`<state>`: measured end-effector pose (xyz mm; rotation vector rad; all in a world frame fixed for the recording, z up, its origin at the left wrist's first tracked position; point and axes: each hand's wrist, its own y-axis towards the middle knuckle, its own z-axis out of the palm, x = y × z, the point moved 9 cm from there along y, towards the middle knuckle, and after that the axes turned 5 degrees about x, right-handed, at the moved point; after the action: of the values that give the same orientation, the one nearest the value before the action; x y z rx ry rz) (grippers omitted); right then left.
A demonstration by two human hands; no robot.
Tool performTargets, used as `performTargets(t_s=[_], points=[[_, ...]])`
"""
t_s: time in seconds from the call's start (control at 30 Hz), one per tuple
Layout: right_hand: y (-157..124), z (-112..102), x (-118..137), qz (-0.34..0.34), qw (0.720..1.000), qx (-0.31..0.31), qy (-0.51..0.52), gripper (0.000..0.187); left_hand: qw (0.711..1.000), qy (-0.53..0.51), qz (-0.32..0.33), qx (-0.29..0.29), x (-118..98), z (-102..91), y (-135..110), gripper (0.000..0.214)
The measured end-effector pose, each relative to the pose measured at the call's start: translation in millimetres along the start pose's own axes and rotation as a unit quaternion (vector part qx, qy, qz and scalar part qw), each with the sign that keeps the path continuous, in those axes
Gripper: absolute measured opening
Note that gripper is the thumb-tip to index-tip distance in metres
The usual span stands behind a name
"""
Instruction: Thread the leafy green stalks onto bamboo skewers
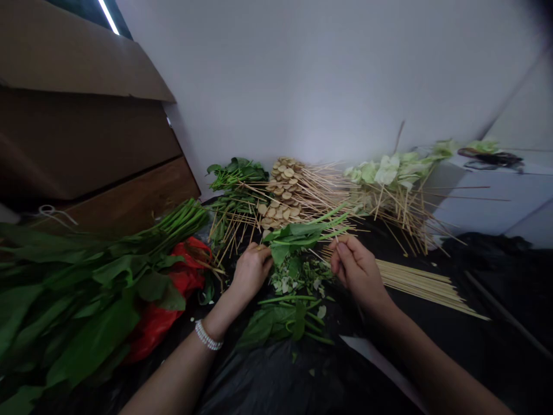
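My left hand (253, 270) has its fingers closed at the leafy end of a small bunch of green leaves (298, 235). The bunch is raised, its stems pointing right. My right hand (358, 266) is closed in a pinch near those stems, with the pale tip of a thin bamboo skewer (337, 238) showing at its fingertips. Most of that skewer is hidden. Below the hands lie chopped leaf scraps (298, 276) and another small pile of leaves with stems (289, 320). Loose bamboo skewers (419, 282) lie beside my right hand.
Large leafy greens (99, 282) lie at left on a red plastic bag (159, 323). Along the wall are skewered greens (237, 176), skewered pale slices (283, 193) and skewered cabbage (393, 170). Black plastic sheeting (259, 383) covers the surface. A cardboard box (82, 138) stands at left.
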<state>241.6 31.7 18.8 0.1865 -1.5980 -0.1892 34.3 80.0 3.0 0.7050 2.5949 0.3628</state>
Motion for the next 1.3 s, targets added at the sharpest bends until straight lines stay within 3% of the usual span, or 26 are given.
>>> performTargets(t_s=[0.23, 0.33, 0.43, 0.53, 0.67, 0.83, 1.3], points=[[-4.7, 24.1, -1.4, 0.014, 0.992, 0.121, 0.024, 0.027, 0.982, -0.134, -0.022, -0.129, 16.3, -53.3, 1.7, 0.022], [-9.7, 40.3, -5.8, 0.031, 0.982, 0.188, 0.006, 0.026, 0.964, -0.210, -0.052, -0.154, 25.4, -64.3, 1.1, 0.025], [-14.2, 52.3, -11.0, 0.029, 0.972, 0.228, -0.044, 0.025, 0.929, -0.343, -0.106, -0.087, 29.8, -50.4, 2.7, 0.030], [-15.7, 56.7, -14.2, 0.011, 0.969, 0.230, -0.093, 0.025, 0.868, -0.474, -0.151, 0.002, 23.8, -28.4, 0.8, 0.043], [-15.5, 57.8, -16.5, 0.003, 0.968, 0.222, -0.120, 0.024, 0.819, -0.545, -0.174, 0.044, 16.7, -16.9, -3.2, 0.040], [-14.4, 57.2, -18.4, 0.007, 0.967, 0.218, -0.130, 0.023, 0.806, -0.556, -0.189, 0.068, 14.0, -12.9, -5.3, 0.037], [-13.6, 56.2, -22.6, 0.010, 0.968, 0.211, -0.132, 0.023, 0.789, -0.574, -0.215, 0.049, 13.5, -13.9, -6.5, 0.039]])
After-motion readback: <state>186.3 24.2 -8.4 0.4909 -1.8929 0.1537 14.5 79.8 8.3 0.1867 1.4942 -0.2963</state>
